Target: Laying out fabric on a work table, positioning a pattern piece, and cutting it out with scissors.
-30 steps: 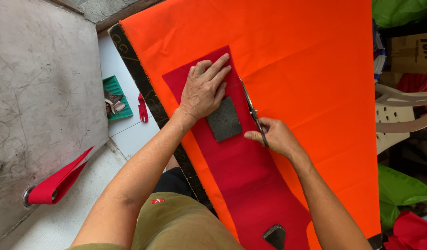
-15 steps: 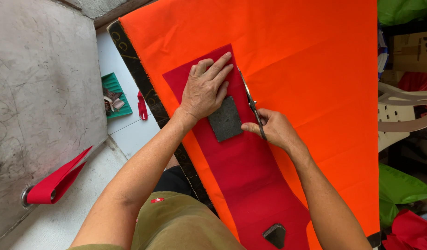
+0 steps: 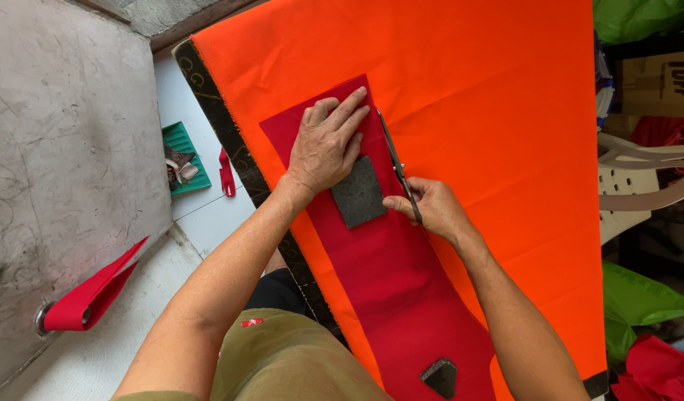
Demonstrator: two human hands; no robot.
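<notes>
Left hand (image 3: pixel 325 148) flat on the red strip (image 3: pixel 386 275), fingers spread wide, pinning it.
Right hand (image 3: pixel 429 208) grips scissors (image 3: pixel 398 167) along the strip's edge; a grey weight (image 3: pixel 358 191) sits on it, orange cloth (image 3: pixel 490 111) underneath.

Grey concrete wall (image 3: pixel 67 134), white floor (image 3: pixel 208 219), white plastic chair (image 3: pixel 639 182).

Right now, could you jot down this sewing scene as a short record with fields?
Left hand: flat on the red cloth, fingers spread
Right hand: holding scissors at the red cloth's edge
Underneath: orange cloth
Weights: grey block by the left hand; dark piece at the near end
Floor: green tray, red roll
</notes>
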